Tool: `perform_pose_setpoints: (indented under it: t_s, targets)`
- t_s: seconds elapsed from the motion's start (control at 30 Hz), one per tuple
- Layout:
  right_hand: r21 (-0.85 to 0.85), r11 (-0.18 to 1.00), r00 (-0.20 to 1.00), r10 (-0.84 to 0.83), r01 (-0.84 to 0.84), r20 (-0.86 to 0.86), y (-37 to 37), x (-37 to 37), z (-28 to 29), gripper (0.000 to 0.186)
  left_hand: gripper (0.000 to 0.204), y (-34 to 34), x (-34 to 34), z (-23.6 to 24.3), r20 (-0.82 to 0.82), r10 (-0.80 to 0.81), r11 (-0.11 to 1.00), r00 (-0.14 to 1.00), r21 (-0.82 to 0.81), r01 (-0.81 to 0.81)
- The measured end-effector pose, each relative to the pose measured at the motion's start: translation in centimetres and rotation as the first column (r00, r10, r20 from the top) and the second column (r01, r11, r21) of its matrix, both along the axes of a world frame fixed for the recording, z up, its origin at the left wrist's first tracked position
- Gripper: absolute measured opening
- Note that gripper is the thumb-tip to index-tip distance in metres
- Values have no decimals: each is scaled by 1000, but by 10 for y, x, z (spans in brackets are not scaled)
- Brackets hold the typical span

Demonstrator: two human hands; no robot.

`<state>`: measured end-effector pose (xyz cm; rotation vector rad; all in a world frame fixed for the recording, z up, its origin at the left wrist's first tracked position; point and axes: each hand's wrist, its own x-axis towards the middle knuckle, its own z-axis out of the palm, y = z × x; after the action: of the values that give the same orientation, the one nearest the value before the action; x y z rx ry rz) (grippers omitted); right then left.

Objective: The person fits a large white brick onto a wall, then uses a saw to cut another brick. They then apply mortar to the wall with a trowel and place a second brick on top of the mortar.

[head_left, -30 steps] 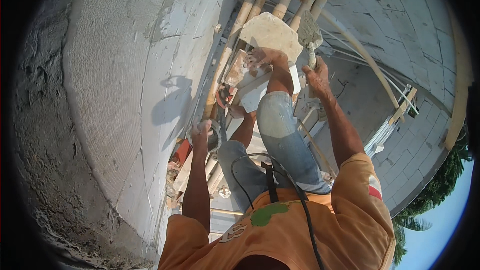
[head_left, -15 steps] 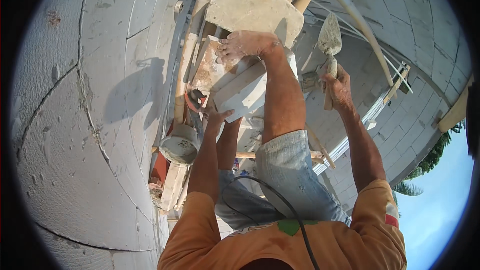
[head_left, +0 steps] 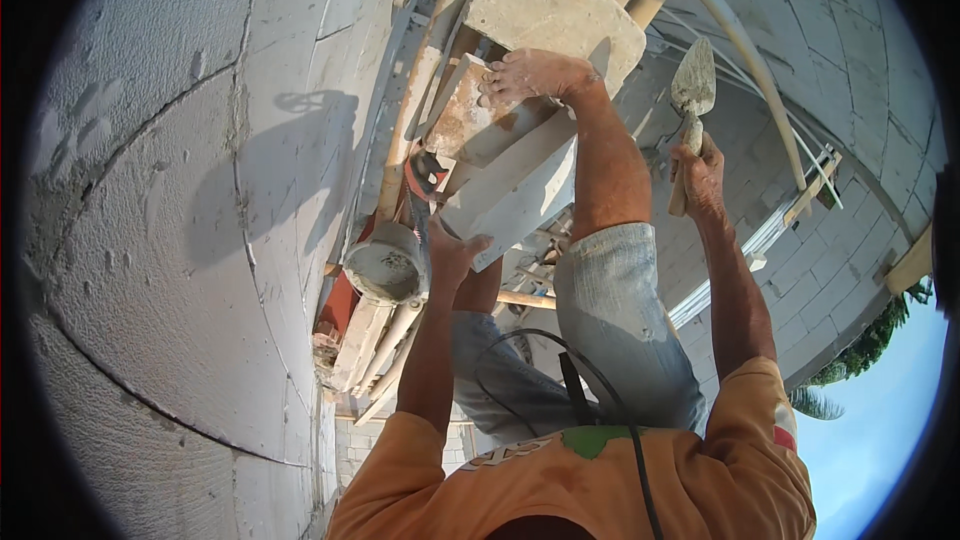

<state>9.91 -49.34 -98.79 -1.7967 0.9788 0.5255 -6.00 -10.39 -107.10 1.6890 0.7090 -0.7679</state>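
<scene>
My left hand (head_left: 455,252) is closed on the near end of a pale grey wall block (head_left: 520,190), thumb along its edge. That block lies slantwise beside my raised leg, its far end by my bare foot (head_left: 540,76). On the right, my right hand (head_left: 702,175) grips the handle of a pointed trowel (head_left: 694,80), blade up and smeared with dried mortar. Just beyond my left hand is a handsaw (head_left: 424,176) with a red and black handle. A round bucket (head_left: 386,265) with grey mortar stands left of my left wrist.
A block wall (head_left: 290,140) rises close on the left. Bamboo poles (head_left: 435,60) run along it. Past my foot lies a mortar-stained board (head_left: 555,5). Another block wall (head_left: 840,240) stands on the right, with sky and leaves beyond its edge.
The whole view has shifted, so most things sit further right. The block's near end has tilted down toward me with my left hand on it. My right hand still holds the trowel upright.
</scene>
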Motion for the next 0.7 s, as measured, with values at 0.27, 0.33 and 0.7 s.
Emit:
perform_pose_setpoints:
  t_s: [0.27,0.33,0.7]
  targets:
    - [-35,999,993,27,-23,114,13,47,64,24,71,83,-1,181,-45,385,905,922,215,-367]
    - [46,993,983,-115,109,145,37,80,95,18,67,92,7,230,-3,481,861,877,193,-472]
    - [566,787,970,-205,244,-132,210,94,188,49,64,79,21,393,-256,856,435,449,-114,-893]
